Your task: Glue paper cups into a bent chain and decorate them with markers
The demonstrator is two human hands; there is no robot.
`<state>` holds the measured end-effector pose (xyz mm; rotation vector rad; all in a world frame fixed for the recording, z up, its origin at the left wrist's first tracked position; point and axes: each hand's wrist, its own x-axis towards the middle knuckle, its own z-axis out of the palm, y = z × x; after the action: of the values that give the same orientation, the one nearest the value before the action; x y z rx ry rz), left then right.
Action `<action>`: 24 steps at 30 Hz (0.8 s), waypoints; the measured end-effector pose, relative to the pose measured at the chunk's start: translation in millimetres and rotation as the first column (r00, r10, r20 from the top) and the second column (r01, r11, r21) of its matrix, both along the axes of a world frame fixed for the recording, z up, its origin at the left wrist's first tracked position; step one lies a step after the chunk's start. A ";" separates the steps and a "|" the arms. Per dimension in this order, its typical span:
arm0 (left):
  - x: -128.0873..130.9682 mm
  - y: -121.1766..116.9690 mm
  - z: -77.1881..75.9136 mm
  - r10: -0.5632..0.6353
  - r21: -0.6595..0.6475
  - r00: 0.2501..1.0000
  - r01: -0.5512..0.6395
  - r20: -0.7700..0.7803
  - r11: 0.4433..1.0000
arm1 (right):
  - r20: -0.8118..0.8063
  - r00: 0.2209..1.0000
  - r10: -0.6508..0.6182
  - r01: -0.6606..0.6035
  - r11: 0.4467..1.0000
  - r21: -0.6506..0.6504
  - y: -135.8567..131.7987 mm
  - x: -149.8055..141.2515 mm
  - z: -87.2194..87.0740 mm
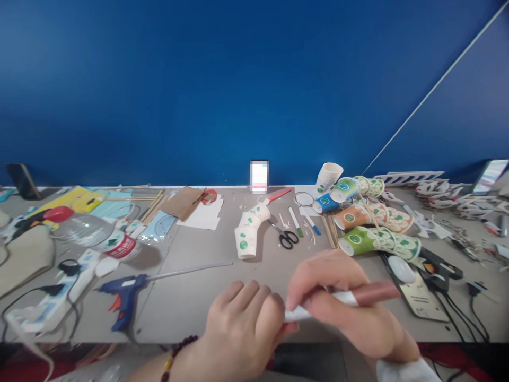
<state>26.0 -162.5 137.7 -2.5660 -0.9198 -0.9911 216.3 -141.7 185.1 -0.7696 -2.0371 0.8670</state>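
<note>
In my right hand (338, 302) is a marker (348, 298) with a white barrel and a dull red end that points right. The fingers are bent round its barrel. Its other end reaches the side of my left hand (246, 323), which is curled closed, knuckles up. What lies inside that fist, if anything, is hidden. Both hands are over the front edge of the table. Beyond them, joined white paper cups (245, 241) with green prints lie in a bent row. Black-handled scissors (288, 239) and a green-ended marker (296, 222) lie to their right.
A blue glue gun (126, 300), a power strip (59, 297) and a plastic bottle (93, 233) lie left. Coloured cup chains (358, 241), stacked white cups (329, 175), a black glue gun (439, 270) and cables are right. A phone (259, 176) stands against the blue wall.
</note>
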 end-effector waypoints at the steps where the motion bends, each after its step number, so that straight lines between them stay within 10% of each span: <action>1: -0.4 0.7 0.0 -0.013 -0.013 1.000 0.013 0.001 1.000 | 0.008 1.000 -0.003 0.003 1.000 0.001 0.0 0.3 -0.2; 11: -25.5 9.5 12.6 -0.199 -0.504 0.972 0.235 0.125 0.831 | 0.019 0.998 0.060 -0.058 0.996 -0.065 3.0 -32.3 -14.1; 16: -39.2 3.4 -17.8 -0.210 -0.426 0.975 0.161 -0.071 0.890 | 0.175 0.984 0.022 -0.069 0.960 0.270 -2.1 -44.1 -64.0; 24: -43.9 -32.7 -80.3 -0.260 -0.130 0.931 0.233 -0.256 0.964 | 0.363 0.930 0.060 -0.295 0.713 0.637 -33.8 -31.4 -144.1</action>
<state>-17.8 -195.2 57.5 -2.8600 -0.5958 -0.6376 184.9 -175.5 40.9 -0.2921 -2.5082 0.0176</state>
